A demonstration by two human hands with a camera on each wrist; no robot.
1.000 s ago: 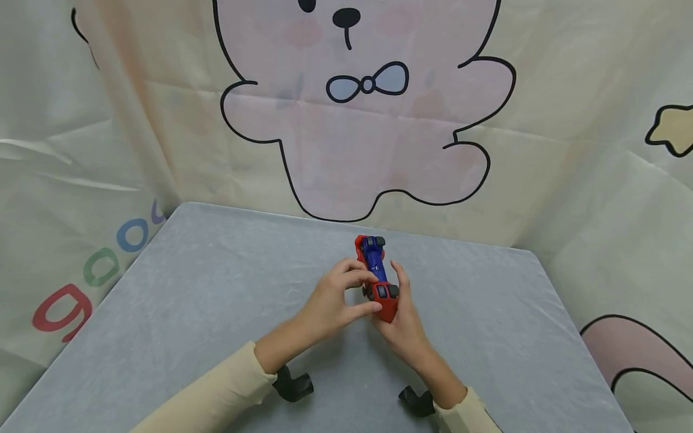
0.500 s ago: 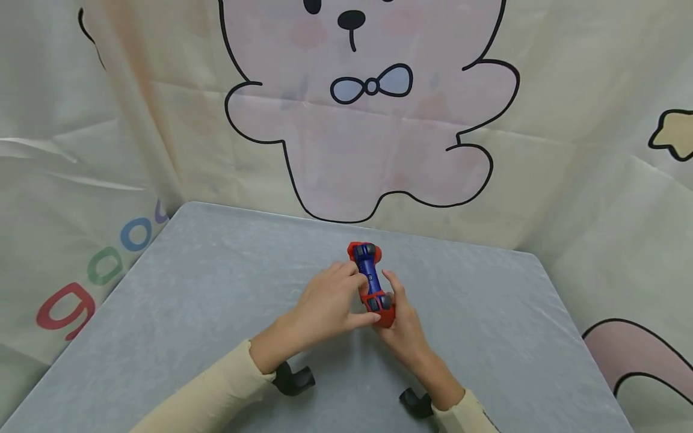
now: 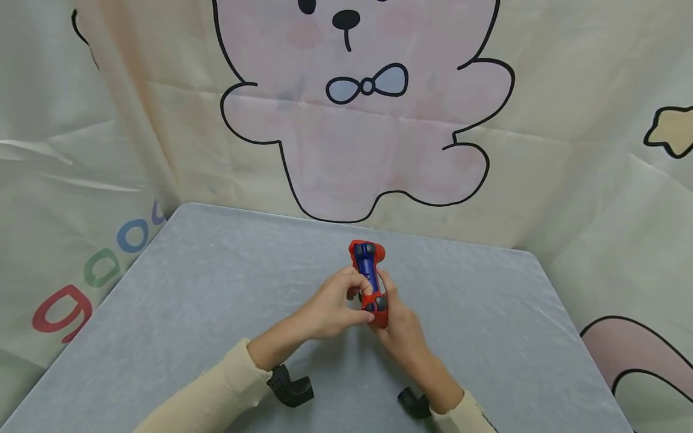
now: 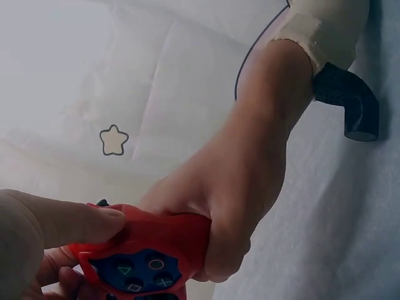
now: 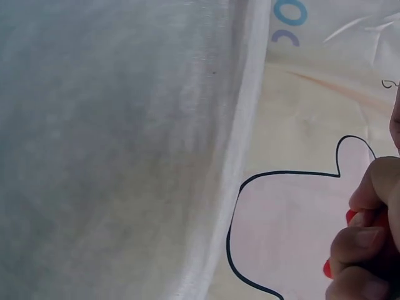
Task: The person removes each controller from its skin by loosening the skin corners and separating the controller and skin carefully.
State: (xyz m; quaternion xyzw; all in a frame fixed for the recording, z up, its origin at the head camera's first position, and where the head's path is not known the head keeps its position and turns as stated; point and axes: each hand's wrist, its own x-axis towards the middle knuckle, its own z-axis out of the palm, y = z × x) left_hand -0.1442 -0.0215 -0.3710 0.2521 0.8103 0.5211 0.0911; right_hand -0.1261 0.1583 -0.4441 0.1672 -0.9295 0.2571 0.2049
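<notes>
"Above the table (image 3: 189, 270), we hold what?"
"The controller (image 3: 366, 266): left hand (image 3: 332, 307) at eight o'clock pinching its red cover (image 4: 172, 237), right hand (image 3: 402, 328) at five gripping it. We're probably fitting the cover; next likely wants stretching."

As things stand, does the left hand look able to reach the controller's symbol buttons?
Probably yes: the left hand has its thumb on the red controller, beside the symbol buttons, and nothing visible covers them.
</notes>
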